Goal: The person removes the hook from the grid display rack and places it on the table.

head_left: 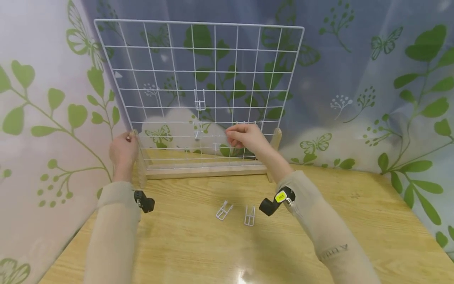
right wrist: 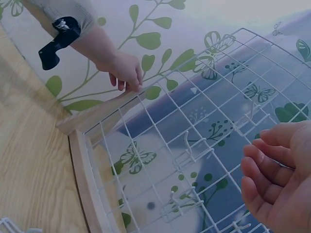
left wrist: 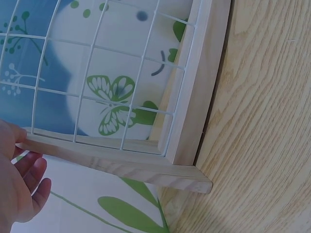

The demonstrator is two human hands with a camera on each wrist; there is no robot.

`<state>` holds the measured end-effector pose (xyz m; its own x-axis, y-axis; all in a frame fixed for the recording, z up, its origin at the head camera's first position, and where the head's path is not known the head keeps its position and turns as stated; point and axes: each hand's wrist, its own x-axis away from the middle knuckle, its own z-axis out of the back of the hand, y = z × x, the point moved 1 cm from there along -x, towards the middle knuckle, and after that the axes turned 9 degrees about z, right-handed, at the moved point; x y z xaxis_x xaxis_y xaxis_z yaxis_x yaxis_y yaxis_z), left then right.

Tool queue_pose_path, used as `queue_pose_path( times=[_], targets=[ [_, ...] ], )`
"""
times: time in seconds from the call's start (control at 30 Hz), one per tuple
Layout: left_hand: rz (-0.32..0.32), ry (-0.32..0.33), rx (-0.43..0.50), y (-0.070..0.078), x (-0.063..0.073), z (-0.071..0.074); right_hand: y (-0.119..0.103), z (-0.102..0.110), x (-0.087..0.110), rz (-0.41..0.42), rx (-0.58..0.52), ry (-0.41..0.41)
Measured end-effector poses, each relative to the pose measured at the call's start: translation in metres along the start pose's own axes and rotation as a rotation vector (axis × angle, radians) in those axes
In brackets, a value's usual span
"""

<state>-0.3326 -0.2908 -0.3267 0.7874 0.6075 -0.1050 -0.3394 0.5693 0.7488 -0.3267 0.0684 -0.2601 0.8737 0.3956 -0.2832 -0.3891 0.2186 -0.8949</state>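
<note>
A white wire grid [head_left: 203, 24] stands upright in a wooden stand [head_left: 205, 172]. My left hand [head_left: 124, 154] pinches the top of the stand's left post [left wrist: 97, 162] between thumb and fingers, the other fingers bent loosely beside it. My right hand [head_left: 246, 138] is in front of the grid's lower right part, its fingers [right wrist: 257, 172] loosely curled with nothing seen between them. White wire hooks hang on the grid: an upper one [head_left: 200, 104], one below it [head_left: 198, 131] and a lower one [head_left: 216, 146] left of my right hand.
Two more white wire hooks, a tilted one [head_left: 223, 211] and a straighter one [head_left: 250, 217], lie on the wood-grain table [head_left: 191, 240] before the stand. Behind the grid hangs a leaf-patterned curtain [head_left: 340, 79]. The stand's right post [head_left: 276, 140] is beside my right forearm.
</note>
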Motion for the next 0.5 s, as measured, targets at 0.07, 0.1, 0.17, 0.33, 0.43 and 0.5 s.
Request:
queue_pose_path(
  times=[0.07, 0.1, 0.17, 0.33, 0.43, 0.5],
  targets=[
    [0.005, 0.002, 0.003, 0.0, 0.001, -0.001, -0.003, 0.0, -0.006, 0.006, 0.006, 0.023],
    [0.005, 0.006, 0.0, 0.0, 0.001, -0.001, -0.005, 0.001, -0.01, 0.014, 0.009, 0.035],
    [0.004, 0.017, -0.004, 0.001, 0.001, -0.001, -0.009, 0.001, -0.016, 0.034, 0.01, 0.056],
    [-0.003, 0.013, -0.003, 0.002, 0.002, -0.002, -0.019, -0.001, -0.03, 0.075, -0.019, 0.095],
    [-0.003, 0.011, -0.006, 0.002, 0.002, -0.002, -0.023, -0.003, -0.037, 0.077, -0.049, 0.108],
    [-0.004, 0.008, -0.007, 0.002, 0.003, -0.003, -0.025, -0.003, -0.04, 0.076, -0.071, 0.122]
  ],
)
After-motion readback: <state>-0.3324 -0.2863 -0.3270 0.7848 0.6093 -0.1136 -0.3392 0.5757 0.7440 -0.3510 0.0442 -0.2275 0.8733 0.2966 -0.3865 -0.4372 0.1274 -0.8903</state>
